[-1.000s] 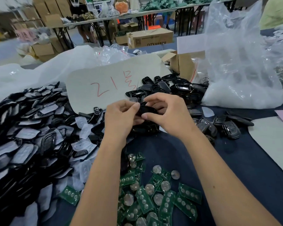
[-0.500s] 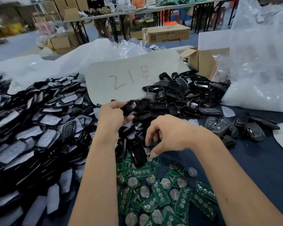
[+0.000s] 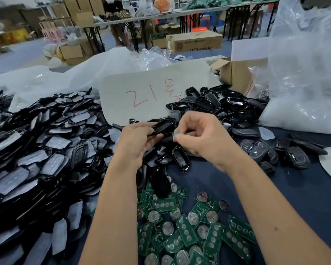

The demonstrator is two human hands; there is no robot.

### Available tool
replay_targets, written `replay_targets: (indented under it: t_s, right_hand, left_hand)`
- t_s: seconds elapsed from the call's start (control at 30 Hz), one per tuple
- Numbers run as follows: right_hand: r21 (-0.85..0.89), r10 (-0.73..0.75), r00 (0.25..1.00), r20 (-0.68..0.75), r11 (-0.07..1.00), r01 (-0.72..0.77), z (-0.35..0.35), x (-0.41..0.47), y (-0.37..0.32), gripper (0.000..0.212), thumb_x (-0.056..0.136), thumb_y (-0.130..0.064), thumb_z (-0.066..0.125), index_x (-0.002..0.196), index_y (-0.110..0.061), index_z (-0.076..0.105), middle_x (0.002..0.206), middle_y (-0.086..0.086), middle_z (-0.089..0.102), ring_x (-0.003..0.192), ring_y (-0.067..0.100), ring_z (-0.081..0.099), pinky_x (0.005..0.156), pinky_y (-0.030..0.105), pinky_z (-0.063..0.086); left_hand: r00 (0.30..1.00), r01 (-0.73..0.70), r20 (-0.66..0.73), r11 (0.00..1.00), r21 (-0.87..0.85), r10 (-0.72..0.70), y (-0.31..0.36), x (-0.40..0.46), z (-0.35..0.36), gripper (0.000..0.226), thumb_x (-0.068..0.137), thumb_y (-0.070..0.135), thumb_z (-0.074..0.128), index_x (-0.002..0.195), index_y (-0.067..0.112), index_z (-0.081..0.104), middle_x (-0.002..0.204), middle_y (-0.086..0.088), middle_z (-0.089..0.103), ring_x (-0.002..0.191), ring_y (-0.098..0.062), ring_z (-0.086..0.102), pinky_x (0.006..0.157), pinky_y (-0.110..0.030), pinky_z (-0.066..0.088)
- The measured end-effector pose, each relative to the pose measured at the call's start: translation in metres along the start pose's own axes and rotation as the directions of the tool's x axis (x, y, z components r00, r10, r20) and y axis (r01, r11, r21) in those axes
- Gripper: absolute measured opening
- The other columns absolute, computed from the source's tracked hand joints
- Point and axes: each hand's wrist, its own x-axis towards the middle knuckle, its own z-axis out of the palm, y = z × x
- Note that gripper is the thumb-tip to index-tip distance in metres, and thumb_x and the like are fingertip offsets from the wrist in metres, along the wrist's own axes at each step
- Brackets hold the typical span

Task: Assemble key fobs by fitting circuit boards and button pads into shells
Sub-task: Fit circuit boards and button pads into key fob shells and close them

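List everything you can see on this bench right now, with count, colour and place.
Circuit boards: many, green, near centre pile.
Empty shells: many, black, behind the hands.
Filmed shell pile: many, black with pale film, left.
Assembled fobs: several, black, right.
Card: one, white, red writing, centre back.
Plastic bag: one, clear, right.
Tablecloth: dark blue.
Left hand: holds a black shell.
Right hand: pinches a green board.
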Motion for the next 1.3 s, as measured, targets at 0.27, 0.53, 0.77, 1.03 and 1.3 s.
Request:
replay_targets:
  t_s: [0.27,0.53,0.77,1.03,1.3]
  right_hand:
    - [0.496,0.104,0.986,-0.128,0.868,-0.027,-0.009,0.006,0.005,0.037,0.098,0.009,0.057,0.133,-0.001,0.06,0.116,0.023,0.075,0.049,0.004,0.039,0.046,0.012,0.035]
    - [0.677,0.047,0.991,-0.124,0.734,0.05,-0.011,0.005,0.006,0.029,0.085,0.004,0.065,0.114,0.005,0.069,0.11,0.02,0.076,0.101,0.021,0.075,0.086,0.02,0.058]
    - [0.277,0.062,0.97,-0.235,0.961,0.006,0.0,0.008,0.012,0.012,0.105,-0.007,0.059,0.106,-0.013,0.07,0.073,0.004,0.064,0.052,0.013,0.049,0.041,0.023,0.042]
    - [-0.381,-0.04,0.943,-0.331,0.92,-0.094,0.006,0.012,0.03,0.021,0.103,-0.017,0.06,0.108,-0.029,0.077,0.067,-0.01,0.061,0.052,0.004,0.047,0.054,0.019,0.038]
    - [-0.252,-0.035,0.901,-0.433,0.964,-0.083,0.01,0.012,0.028,0.007,0.098,-0.016,0.07,0.095,-0.016,0.063,0.066,0.003,0.072,0.045,0.004,0.056,0.056,0.029,0.043]
  left_hand:
    - [0.996,-0.001,0.088,0.999,0.043,-0.003,-0.003,-0.004,0.013,0.023,0.096,-0.014,0.054,0.097,-0.001,0.073,0.093,-0.018,0.073,0.066,-0.021,0.076,0.073,-0.027,0.064]
    - [0.989,-0.011,0.151,0.998,0.061,0.002,-0.005,-0.005,0.013,0.023,0.095,-0.012,0.056,0.098,0.0,0.076,0.105,-0.024,0.074,0.08,-0.029,0.077,0.07,-0.023,0.061]
    - [0.988,-0.04,0.15,0.995,0.088,0.026,-0.006,-0.006,0.012,0.021,0.092,-0.013,0.063,0.09,0.004,0.076,0.094,-0.017,0.074,0.076,-0.021,0.075,0.069,-0.021,0.06]
    - [0.987,-0.094,0.148,0.976,0.197,0.065,-0.008,-0.008,0.012,0.017,0.09,-0.009,0.068,0.086,0.004,0.077,0.087,-0.014,0.074,0.069,-0.018,0.075,0.066,-0.02,0.059]
    - [0.984,-0.09,0.168,0.983,0.159,0.063,-0.009,-0.006,0.014,0.014,0.09,-0.007,0.069,0.086,0.002,0.079,0.07,-0.002,0.076,0.067,-0.016,0.075,0.067,-0.021,0.06]
